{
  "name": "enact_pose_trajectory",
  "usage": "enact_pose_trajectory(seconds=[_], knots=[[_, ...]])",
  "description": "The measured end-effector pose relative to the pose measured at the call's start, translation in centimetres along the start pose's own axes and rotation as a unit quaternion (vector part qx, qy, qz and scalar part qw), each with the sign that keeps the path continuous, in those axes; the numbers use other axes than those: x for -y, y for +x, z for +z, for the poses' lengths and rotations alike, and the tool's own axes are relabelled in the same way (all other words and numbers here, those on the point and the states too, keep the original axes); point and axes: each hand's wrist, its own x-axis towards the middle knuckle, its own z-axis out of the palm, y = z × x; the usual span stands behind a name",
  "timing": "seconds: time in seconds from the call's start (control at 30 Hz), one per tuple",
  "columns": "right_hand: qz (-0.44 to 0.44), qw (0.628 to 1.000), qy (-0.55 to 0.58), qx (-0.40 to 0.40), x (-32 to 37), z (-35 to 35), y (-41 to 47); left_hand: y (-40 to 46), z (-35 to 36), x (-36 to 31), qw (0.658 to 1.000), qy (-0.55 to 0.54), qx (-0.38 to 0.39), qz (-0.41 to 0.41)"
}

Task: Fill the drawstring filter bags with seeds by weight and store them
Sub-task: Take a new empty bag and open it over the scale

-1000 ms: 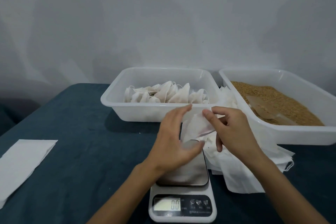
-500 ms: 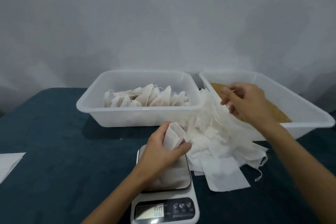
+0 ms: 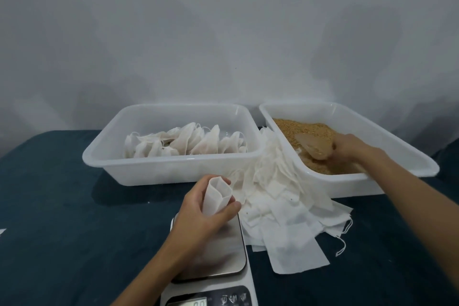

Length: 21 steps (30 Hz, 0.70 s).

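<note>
1. White plastic tub (image 3: 139, 159), far left: holds filled white filter bags (image 3: 188, 143) standing in a row.
2. Left hand (image 3: 198, 216): fingers curled round an empty white filter bag (image 3: 217, 194), mouth held open and upward, above the steel-topped kitchen scale (image 3: 223, 253).
3. Loose heap of flat white empty bags (image 3: 285, 206) lies between scale and seed tub.
4. Right hand (image 3: 347, 149): grips a translucent plastic scoop (image 3: 314, 146) in the tan seeds (image 3: 308, 129) inside the second white tub (image 3: 372, 117); scoop load probably partial, blurred.
5. Advice: keep the mouth wide, pour slowly over the scale, watch the display.
</note>
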Motion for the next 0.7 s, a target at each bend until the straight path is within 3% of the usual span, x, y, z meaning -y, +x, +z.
enact_pose_trajectory(seconds=[0.13,0.4,0.7], knots=[[0.022,1.000,0.005,-0.010,-1.3,-1.1,0.8,0.0,0.0,-0.1,1.000,-0.006,-0.006,0.003],[0.037,0.989,-0.123,-0.073,-2.8,-1.7,3.1,0.2,-0.1,-0.1,1.000,-0.020,-0.012,0.003],[-0.107,0.985,-0.128,-0.043,2.8,-1.1,4.3,0.1,-0.1,0.0,1.000,-0.015,-0.010,0.003]])
